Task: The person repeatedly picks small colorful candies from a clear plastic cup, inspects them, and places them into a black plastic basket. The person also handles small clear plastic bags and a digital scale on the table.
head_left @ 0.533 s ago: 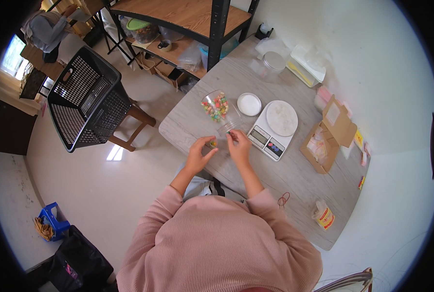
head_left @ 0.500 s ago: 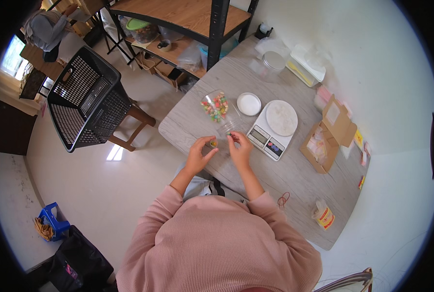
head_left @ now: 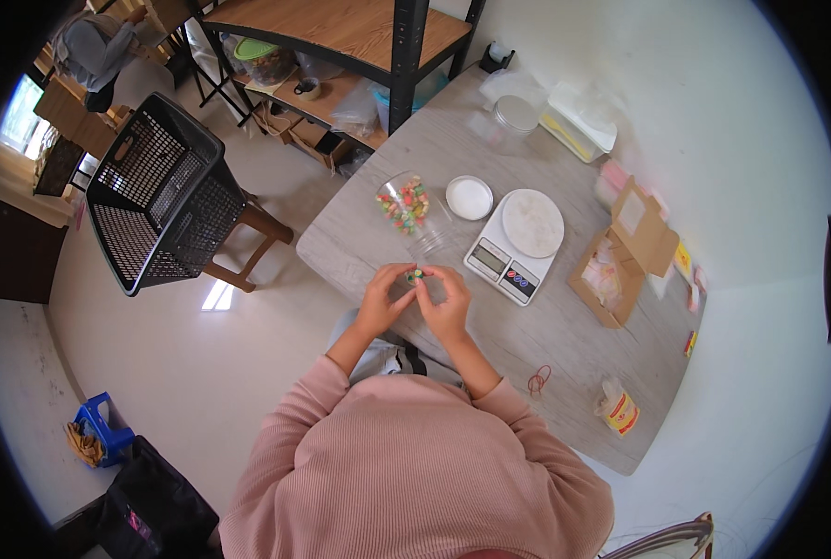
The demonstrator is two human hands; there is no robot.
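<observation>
My left hand (head_left: 385, 296) and my right hand (head_left: 445, 302) meet over the grey table (head_left: 369, 224) near its front edge. Between their fingertips they pinch a small green and coloured piece (head_left: 415, 275). Just beyond the hands lies a clear plastic jar (head_left: 408, 207) on its side, with several colourful small pieces in it. A white round lid (head_left: 469, 197) rests beside the jar. To the right stands a white kitchen scale (head_left: 518, 242) with a round platform.
An open cardboard box (head_left: 620, 253) stands right of the scale. A red rubber band (head_left: 538, 379) and a small packet (head_left: 618, 409) lie near the right front. A black basket (head_left: 155, 191) rests on a wooden stool left of the table. Shelving (head_left: 341, 37) is behind.
Both hands have closed in toward each other; the fingertips now meet on the small piece.
</observation>
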